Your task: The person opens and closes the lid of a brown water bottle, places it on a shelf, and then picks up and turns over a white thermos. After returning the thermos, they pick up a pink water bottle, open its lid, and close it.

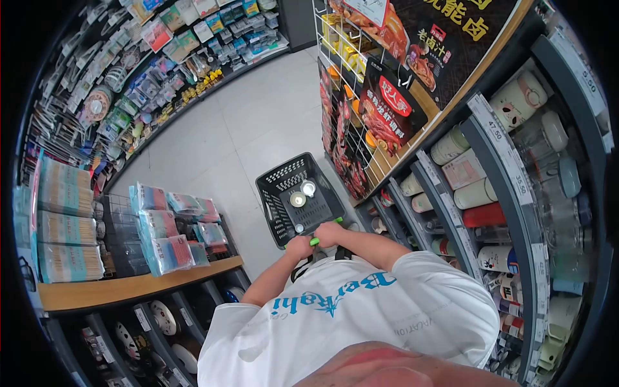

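Observation:
A dark grey shopping basket (264, 193) with slotted sides is in front of my body. Its handle (314, 242) shows bright green between my hands. My left hand (298, 247) is closed around the handle's left part, and my right hand (330, 233) grips it further right. Inside the basket lie a white round item (308, 188) and a round item with a pale yellowish top (297, 199), side by side. A smaller round piece (299, 228) sits near the basket's near side; its kind is too small to tell.
Close on the right stand shelves with cups and bottles (476, 193). Ahead of them is a wire rack with seasoning packets (390, 106). On the left, a wooden-edged shelf (142, 284) carries packs of cotton swabs (68, 226). Pale floor tiles (219, 142) run between the displays.

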The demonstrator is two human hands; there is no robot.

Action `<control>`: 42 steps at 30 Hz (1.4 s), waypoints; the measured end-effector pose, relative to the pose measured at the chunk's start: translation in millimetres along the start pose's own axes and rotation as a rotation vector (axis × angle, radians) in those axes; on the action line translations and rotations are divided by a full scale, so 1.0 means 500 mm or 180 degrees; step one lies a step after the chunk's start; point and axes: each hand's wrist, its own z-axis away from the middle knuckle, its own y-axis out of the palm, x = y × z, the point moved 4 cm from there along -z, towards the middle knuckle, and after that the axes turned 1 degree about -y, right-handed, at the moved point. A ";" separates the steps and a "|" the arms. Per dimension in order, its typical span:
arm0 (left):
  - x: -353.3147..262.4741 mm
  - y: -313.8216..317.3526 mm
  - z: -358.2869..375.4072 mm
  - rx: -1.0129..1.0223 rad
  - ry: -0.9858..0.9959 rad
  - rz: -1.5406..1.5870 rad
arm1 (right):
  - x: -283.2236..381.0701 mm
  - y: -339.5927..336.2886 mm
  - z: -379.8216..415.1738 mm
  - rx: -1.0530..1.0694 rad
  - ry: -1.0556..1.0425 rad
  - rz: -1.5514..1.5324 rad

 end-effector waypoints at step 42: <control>0.114 -0.090 -0.173 0.0581 0.0723 0.0638 | -0.070 -0.129 -0.167 0.0320 -0.0430 -0.0026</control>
